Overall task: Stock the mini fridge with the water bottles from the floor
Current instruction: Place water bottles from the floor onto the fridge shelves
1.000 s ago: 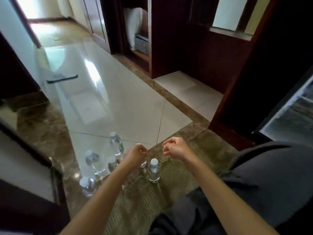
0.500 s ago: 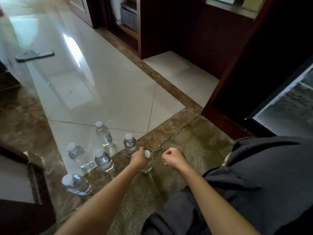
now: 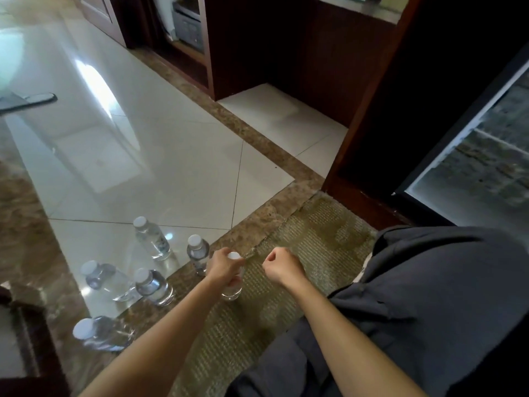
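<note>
One wide-angle view from the person's head looks steeply down and forward over the glossy pale tiled floor (image 3: 171,167), close above the left hand (image 3: 224,267) and right hand (image 3: 282,267) at lower centre; the black-framed mini fridge (image 3: 486,156) clips the right edge.

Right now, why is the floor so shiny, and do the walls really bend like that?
Head view: bright light glares off the polished floor tiles; the wide-angle lens bows the edges of the dark cabinet; the mini fridge at the right edge looks smeared, while the left hand and its bottle look fairly sharp.
</note>
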A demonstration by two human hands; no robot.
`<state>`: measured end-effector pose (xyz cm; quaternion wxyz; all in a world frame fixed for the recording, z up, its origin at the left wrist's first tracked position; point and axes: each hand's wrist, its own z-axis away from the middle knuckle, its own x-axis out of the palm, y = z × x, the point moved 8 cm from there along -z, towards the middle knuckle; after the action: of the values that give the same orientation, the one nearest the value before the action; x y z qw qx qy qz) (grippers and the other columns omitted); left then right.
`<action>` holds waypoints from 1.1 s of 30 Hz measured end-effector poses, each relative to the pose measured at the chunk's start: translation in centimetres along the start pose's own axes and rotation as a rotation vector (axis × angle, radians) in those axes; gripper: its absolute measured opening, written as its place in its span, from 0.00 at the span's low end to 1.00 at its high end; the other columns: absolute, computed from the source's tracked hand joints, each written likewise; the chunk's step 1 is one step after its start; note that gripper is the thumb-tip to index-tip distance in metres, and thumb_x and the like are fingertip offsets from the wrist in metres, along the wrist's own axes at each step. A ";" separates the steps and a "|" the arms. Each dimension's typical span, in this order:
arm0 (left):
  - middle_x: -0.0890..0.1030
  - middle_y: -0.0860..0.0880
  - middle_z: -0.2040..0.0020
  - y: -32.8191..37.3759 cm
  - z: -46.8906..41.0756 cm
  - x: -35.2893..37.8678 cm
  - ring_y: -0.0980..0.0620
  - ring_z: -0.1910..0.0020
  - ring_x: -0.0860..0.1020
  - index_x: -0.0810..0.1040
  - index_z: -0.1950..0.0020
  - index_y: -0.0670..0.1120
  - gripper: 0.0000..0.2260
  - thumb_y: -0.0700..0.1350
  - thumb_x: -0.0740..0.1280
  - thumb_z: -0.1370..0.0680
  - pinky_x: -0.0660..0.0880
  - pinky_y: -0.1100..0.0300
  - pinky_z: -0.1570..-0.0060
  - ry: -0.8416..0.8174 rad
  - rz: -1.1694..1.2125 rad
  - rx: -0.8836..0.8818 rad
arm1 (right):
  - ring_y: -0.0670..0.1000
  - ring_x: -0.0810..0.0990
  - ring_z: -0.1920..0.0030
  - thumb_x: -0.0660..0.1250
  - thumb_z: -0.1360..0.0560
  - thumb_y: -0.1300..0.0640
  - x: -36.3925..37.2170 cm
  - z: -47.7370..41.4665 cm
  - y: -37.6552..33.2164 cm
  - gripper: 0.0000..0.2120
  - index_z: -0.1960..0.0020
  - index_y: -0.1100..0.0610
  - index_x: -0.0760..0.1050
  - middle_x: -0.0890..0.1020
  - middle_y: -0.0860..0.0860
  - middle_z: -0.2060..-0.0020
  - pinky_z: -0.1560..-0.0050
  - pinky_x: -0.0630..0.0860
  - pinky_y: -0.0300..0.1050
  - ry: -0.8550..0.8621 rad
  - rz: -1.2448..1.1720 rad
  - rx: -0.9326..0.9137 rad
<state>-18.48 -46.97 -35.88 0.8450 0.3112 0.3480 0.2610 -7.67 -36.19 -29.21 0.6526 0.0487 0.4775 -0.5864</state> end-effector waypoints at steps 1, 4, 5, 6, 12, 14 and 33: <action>0.81 0.40 0.59 1.3 0.6 -0.2 0.48 0.70 0.79 0.75 0.40 0.43 0.17 0.44 0.70 0.27 0.79 0.59 0.71 -0.016 0.016 0.032 | 0.58 0.76 0.41 0.58 0.24 0.59 -0.4 -0.1 0.0 0.13 0.42 0.60 0.74 0.78 0.57 0.42 0.47 0.72 0.44 -0.001 0.019 0.005; 0.77 0.46 0.71 6.0 2.6 -0.8 0.51 0.74 0.75 0.80 0.51 0.41 0.10 0.44 0.69 0.29 0.75 0.61 0.74 -0.015 0.011 0.151 | 0.58 0.77 0.42 0.59 0.25 0.61 -1.8 -0.6 -0.1 0.15 0.40 0.61 0.74 0.78 0.58 0.41 0.50 0.72 0.44 -0.027 0.046 -0.003; 0.76 0.47 0.72 7.6 3.4 -1.0 0.51 0.74 0.73 0.81 0.53 0.41 0.08 0.44 0.69 0.30 0.72 0.63 0.75 -0.018 0.022 0.191 | 0.58 0.78 0.42 0.60 0.25 0.61 -2.5 -0.7 -0.3 0.15 0.40 0.61 0.74 0.79 0.58 0.42 0.50 0.73 0.45 -0.036 0.053 -0.016; 0.74 0.48 0.74 9.4 4.2 -1.0 0.53 0.76 0.72 0.81 0.55 0.42 0.06 0.43 0.69 0.29 0.69 0.65 0.78 -0.031 0.034 0.226 | 0.58 0.78 0.42 0.60 0.25 0.63 -3.6 -0.9 -0.4 0.15 0.40 0.62 0.74 0.79 0.59 0.42 0.48 0.75 0.46 -0.028 0.052 -0.028; 0.71 0.48 0.75 20.8 8.8 0.4 0.59 0.84 0.65 0.80 0.63 0.44 0.01 0.40 0.69 0.31 0.63 0.69 0.83 -0.146 -0.004 0.448 | 0.54 0.77 0.50 0.63 0.24 0.65 -13.1 -0.4 -0.2 0.15 0.38 0.65 0.72 0.79 0.57 0.45 0.53 0.75 0.45 0.006 0.056 -0.046; 0.70 0.49 0.75 24.4 10.3 1.5 0.58 0.82 0.65 0.81 0.63 0.42 0.03 0.41 0.69 0.33 0.62 0.69 0.82 -0.184 -0.037 0.514 | 0.53 0.77 0.48 0.66 0.26 0.64 -16.9 0.3 0.6 0.17 0.37 0.64 0.73 0.79 0.57 0.42 0.51 0.77 0.45 0.020 -0.012 -0.030; 0.66 0.53 0.80 45.2 19.2 26.4 0.57 0.81 0.67 0.80 0.50 0.41 0.09 0.43 0.68 0.28 0.68 0.69 0.79 -0.686 -0.399 0.776 | 0.42 0.78 0.58 0.74 0.34 0.65 -37.5 0.7 16.1 0.22 0.55 0.44 0.67 0.76 0.41 0.61 0.63 0.73 0.24 0.315 -0.520 -0.221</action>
<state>2.20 -5.92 -4.34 0.7664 0.5947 0.1757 -0.1676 11.17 -4.69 -11.32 0.4003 -0.0562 0.6298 -0.6633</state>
